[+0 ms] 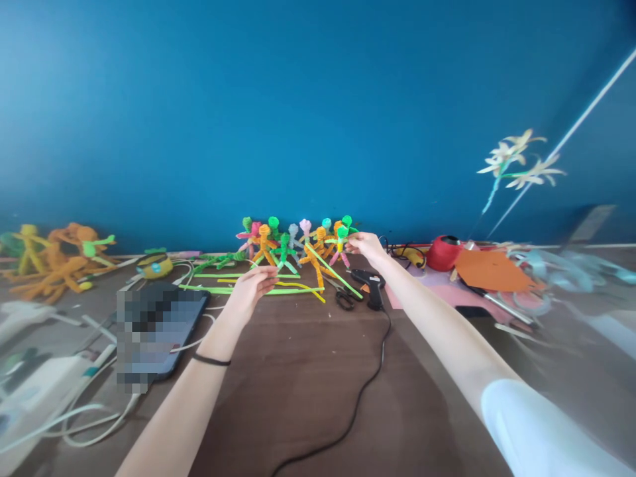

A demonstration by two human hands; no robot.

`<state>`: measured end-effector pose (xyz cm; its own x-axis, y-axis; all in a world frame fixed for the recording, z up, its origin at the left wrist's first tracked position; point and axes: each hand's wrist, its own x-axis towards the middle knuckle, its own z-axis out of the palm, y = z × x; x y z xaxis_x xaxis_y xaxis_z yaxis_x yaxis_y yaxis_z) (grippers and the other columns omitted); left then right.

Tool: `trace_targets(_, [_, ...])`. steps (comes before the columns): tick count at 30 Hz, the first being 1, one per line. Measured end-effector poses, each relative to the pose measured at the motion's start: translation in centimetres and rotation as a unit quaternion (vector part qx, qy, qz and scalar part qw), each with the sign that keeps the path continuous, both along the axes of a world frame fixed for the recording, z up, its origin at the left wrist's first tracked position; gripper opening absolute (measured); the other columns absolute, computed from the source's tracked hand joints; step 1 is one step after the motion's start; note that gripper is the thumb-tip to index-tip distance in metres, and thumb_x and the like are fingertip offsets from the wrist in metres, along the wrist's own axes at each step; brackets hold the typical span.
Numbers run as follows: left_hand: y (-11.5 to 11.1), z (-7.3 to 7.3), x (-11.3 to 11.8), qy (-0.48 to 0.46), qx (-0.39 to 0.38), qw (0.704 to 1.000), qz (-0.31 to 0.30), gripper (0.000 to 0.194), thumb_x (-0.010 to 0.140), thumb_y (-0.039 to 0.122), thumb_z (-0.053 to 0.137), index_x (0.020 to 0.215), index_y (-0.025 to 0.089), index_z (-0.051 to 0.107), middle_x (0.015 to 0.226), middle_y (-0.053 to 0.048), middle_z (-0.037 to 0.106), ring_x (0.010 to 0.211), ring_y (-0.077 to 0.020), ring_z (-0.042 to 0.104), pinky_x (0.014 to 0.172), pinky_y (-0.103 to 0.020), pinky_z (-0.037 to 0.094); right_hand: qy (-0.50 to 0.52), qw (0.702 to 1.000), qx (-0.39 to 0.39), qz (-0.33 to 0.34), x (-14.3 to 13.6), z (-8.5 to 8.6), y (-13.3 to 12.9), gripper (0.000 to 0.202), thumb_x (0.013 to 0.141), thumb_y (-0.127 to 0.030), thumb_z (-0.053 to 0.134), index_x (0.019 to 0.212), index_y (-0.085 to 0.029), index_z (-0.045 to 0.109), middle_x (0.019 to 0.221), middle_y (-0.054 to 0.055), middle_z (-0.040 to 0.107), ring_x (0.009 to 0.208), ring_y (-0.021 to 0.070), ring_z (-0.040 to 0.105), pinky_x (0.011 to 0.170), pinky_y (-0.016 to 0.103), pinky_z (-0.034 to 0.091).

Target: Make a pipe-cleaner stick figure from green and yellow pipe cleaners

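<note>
A row of small pipe-cleaner dolls in green, orange, pink and other colours leans against the blue wall; one is an orange doll (265, 245). My right hand (366, 246) pinches a green-headed doll with yellow and pink parts (341, 242) at the row's right end. Toward the middle, my left hand (254, 286) has its fingers together at the foot of a dark green doll (284, 250). Long light green pipe cleaners (298, 291) and a yellow one (313, 295) lie beneath and beside the left hand.
A black glue gun (370, 285) with its cord (365, 391) and scissors (344, 299) lie near the right forearm. At left are a tablet (183, 338), white cables and more orange dolls (64, 265). Orange sheet (494, 270), red spool (444, 253) and pipe-cleaner flower (517, 159) are at right.
</note>
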<state>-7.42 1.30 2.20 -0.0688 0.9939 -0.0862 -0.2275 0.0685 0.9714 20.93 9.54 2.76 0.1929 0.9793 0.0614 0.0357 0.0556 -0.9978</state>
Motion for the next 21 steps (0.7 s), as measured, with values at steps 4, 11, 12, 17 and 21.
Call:
trace_targets(4, [0.0,0.0,-0.2,-0.001,0.005,1.0,0.003,0.022,0.051,0.021,0.067,0.072,0.014,0.069,0.079,-0.007,0.07,0.07,-0.016,0.065,0.068,-0.027,0.047,0.007,1.0,0.0,-0.003,-0.2,-0.5,0.4,0.007,0.07,-0.004,0.057,0.07,-0.011,0.058,0.056,0.001,0.061,0.049,0.008,0.058,0.049,0.019,0.046])
trace_targets(11, [0.0,0.2,-0.6,0.008,0.004,1.0,0.021,0.019,0.051,0.021,0.064,0.069,0.014,0.068,0.078,-0.005,0.07,0.068,-0.0149,0.064,0.067,-0.026,0.046,0.021,0.999,-0.013,-0.022,-0.6,-0.8,0.9,0.012,0.072,-0.001,0.051,0.072,-0.012,0.054,0.053,-0.002,0.059,0.046,0.0067,0.057,0.046,0.017,0.045])
trace_targets(12, [0.0,0.3,-0.7,0.011,0.002,1.0,0.024,0.02,0.051,0.021,0.064,0.069,0.015,0.068,0.078,-0.004,0.07,0.068,-0.0143,0.064,0.067,-0.025,0.046,0.023,0.999,-0.016,-0.022,-0.6,-0.9,0.9,0.012,0.073,-0.001,0.05,0.071,-0.012,0.054,0.053,-0.002,0.059,0.045,0.0066,0.057,0.046,0.017,0.045])
trace_targets(17, [0.2,-0.2,-0.7,0.072,-0.031,0.997,0.014,0.02,0.052,0.021,0.061,0.069,0.015,0.069,0.074,-0.005,0.069,0.065,-0.0139,0.064,0.062,-0.024,0.045,0.027,0.999,-0.015,-0.028,-0.7,-1.4,0.7,0.009,0.074,-0.004,0.05,0.073,-0.012,0.053,0.055,-0.001,0.059,0.047,0.0065,0.057,0.049,0.018,0.047])
trace_targets(21, [0.3,-1.4,-0.8,0.155,-0.018,0.988,0.007,0.022,0.054,0.024,0.057,0.071,0.015,0.068,0.074,-0.006,0.069,0.064,-0.0154,0.064,0.056,-0.024,0.044,0.009,0.999,-0.002,-0.045,-0.8,-1.9,0.4,0.011,0.071,-0.007,0.053,0.08,-0.013,0.052,0.059,-0.001,0.059,0.049,0.0077,0.057,0.049,0.019,0.046])
